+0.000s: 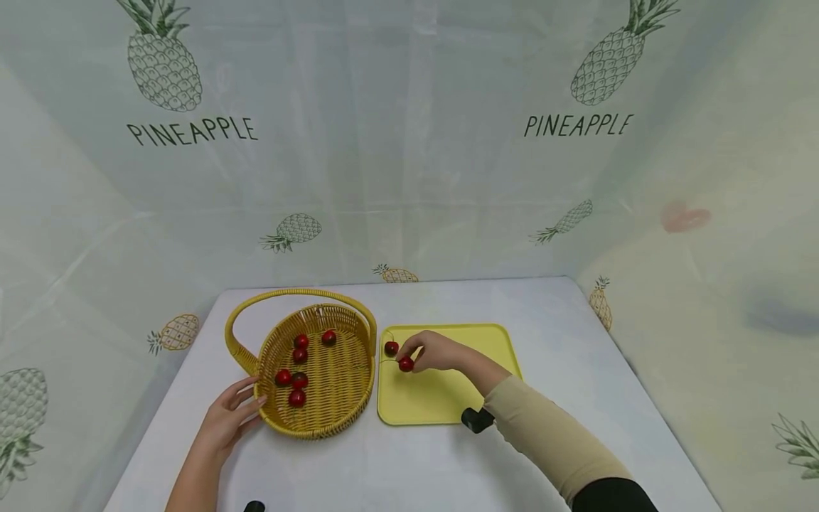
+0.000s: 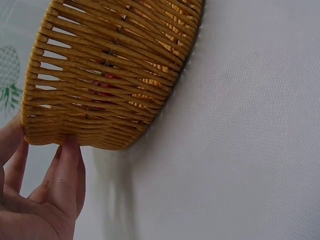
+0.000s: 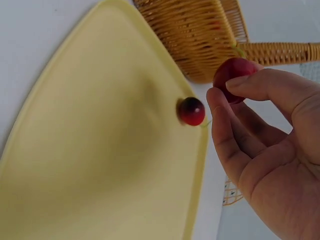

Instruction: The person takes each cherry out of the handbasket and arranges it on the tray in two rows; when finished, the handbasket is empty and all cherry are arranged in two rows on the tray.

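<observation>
A wicker basket (image 1: 345,384) with a tall handle holds several dark red cherries (image 1: 297,398). My left hand (image 1: 232,416) touches its left rim, and in the left wrist view the fingers of that hand (image 2: 47,192) rest against the woven wall (image 2: 100,100). Over the left part of a yellow tray (image 1: 441,398), my right hand (image 1: 435,352) pinches one cherry (image 1: 406,364). The right wrist view shows this cherry (image 3: 234,80) between thumb and fingers of the right hand (image 3: 270,135). Another cherry (image 3: 192,111) lies on the tray near its edge.
The basket and tray stand side by side on a white table (image 1: 333,469). Behind it hangs a pale cloth (image 1: 409,178) printed with pineapples. The basket's arched handle (image 1: 301,291) rises toward the back left. A black object (image 1: 476,419) shows at the right sleeve.
</observation>
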